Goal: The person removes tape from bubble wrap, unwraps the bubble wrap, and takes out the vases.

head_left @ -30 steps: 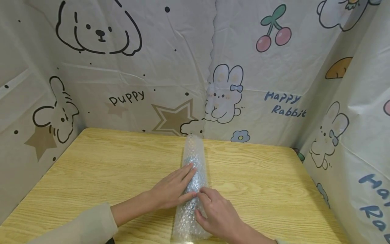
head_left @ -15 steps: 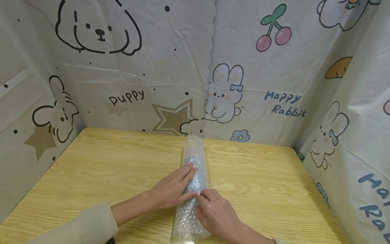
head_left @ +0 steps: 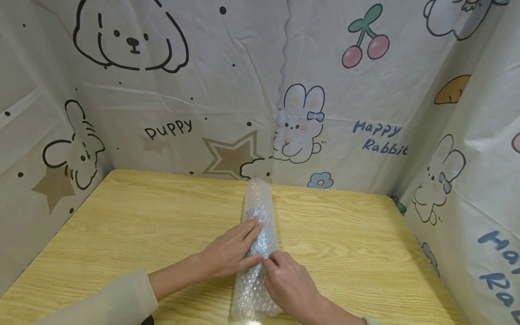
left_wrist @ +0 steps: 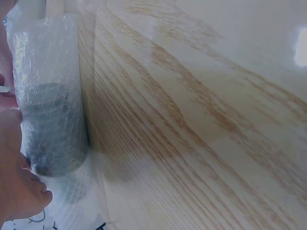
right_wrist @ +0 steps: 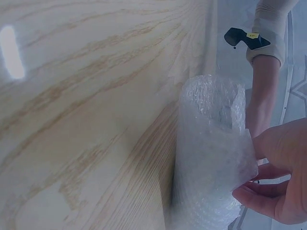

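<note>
A long roll of bubble wrap (head_left: 256, 289) lies lengthwise on the table, pointing away from me. Through its layers, the left wrist view shows a dark, ribbed cylinder (left_wrist: 53, 129); its kind is unclear. My left hand (head_left: 227, 250) rests across the roll from the left, fingers extended over its top. From the right, my right hand (head_left: 290, 282) bends its fingers close to the left thumb tip. In the right wrist view this hand pinches the loose edge of the bubble wrap (right_wrist: 208, 158). A tiny dark spot shows between those fingers, too small to identify.
The wood-grain table (head_left: 345, 253) extends to both sides of the roll. A printed cloth (head_left: 227, 90) with puppies and rabbits hangs along the back and sides. On the left sleeve's cuff sits a black wrist device (right_wrist: 247, 38).
The right hand has shifted slightly to the right over the past second, and its fingers have drawn closer together. The left hand and the roll stay almost still.
</note>
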Available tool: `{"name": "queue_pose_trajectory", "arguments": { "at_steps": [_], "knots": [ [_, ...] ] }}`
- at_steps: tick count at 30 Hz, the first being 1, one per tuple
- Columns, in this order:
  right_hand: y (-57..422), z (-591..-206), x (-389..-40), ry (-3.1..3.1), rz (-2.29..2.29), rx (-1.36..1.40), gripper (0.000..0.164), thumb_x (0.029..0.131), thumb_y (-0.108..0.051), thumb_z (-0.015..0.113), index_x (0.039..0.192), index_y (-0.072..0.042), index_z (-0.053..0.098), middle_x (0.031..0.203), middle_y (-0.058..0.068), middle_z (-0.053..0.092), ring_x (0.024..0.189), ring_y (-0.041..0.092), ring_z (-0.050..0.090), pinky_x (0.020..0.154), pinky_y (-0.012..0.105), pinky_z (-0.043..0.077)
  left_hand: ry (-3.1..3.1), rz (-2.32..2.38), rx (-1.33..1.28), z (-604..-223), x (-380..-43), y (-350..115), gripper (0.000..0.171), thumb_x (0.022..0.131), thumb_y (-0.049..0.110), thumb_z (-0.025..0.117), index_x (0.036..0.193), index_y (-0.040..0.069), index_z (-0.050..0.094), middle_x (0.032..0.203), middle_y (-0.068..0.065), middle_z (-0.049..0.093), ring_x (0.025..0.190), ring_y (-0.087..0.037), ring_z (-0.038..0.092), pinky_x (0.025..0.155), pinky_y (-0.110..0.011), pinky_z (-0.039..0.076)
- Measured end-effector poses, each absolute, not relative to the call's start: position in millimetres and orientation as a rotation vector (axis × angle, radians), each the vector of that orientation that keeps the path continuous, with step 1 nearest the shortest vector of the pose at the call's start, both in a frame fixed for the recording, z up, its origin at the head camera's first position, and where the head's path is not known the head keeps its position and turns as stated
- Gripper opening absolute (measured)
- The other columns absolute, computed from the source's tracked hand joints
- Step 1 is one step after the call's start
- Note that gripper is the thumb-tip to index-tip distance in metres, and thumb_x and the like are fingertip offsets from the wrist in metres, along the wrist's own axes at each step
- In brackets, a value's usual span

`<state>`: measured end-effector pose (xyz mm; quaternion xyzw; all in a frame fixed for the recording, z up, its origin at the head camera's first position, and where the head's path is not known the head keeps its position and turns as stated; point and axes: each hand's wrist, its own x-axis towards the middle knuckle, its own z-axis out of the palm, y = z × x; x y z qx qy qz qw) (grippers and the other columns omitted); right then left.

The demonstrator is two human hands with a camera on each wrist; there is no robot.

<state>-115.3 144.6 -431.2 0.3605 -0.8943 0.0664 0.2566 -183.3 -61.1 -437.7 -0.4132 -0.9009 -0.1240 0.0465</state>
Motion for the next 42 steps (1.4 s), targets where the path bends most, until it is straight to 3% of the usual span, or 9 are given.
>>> {"name": "queue_pose_trajectory", "arguments": {
  "at_steps": [6, 14, 21, 42],
  "knots": [
    [144.1, -431.6, -116.1, -2.391, 0.184, 0.963, 0.023, 0.068, -0.002, 0.079, 0.089, -0.005, 0.072, 0.082, 0.002, 0.063, 0.068, 0.012, 0.059, 0.051, 0.017, 0.050, -2.744, -0.382, -1.260, -438.9, -183.6, -60.3, 0.074, 0.105, 0.047, 0.045, 0.154, -0.006, 0.028, 0.159, -0.025, 0.025, 0.146, -0.037, 0.025, 0.117, -0.047, 0.027],
    [144.3, -431.4, -116.4, -2.389, 0.135, 0.963, 0.014, 0.072, -0.004, 0.080, 0.081, -0.006, 0.069, 0.078, 0.000, 0.062, 0.065, 0.011, 0.057, 0.048, 0.017, 0.048, -2.741, -0.402, -1.256, -440.6, -184.6, -59.9, 0.075, 0.104, 0.047, 0.047, 0.153, -0.006, 0.029, 0.158, -0.026, 0.026, 0.146, -0.037, 0.026, 0.115, -0.048, 0.029],
    [144.0, -432.0, -117.8, -2.345, 0.122, 0.972, 0.017, 0.070, -0.003, 0.082, 0.075, -0.007, 0.067, 0.075, 0.000, 0.060, 0.061, 0.010, 0.054, 0.045, 0.016, 0.046, -2.747, -0.401, -1.254, -441.3, -184.7, -60.0, 0.075, 0.104, 0.048, 0.047, 0.153, -0.006, 0.029, 0.158, -0.026, 0.026, 0.146, -0.037, 0.026, 0.115, -0.048, 0.030],
    [146.6, -433.2, -121.6, -2.339, 0.147, 1.023, 0.013, 0.071, -0.001, 0.079, 0.077, -0.007, 0.069, 0.076, 0.001, 0.064, 0.064, 0.011, 0.059, 0.052, 0.017, 0.051, -2.742, -0.395, -1.255, -441.7, -184.8, -60.3, 0.075, 0.104, 0.048, 0.046, 0.153, -0.006, 0.029, 0.158, -0.026, 0.026, 0.146, -0.036, 0.026, 0.116, -0.047, 0.029]
  ]
}}
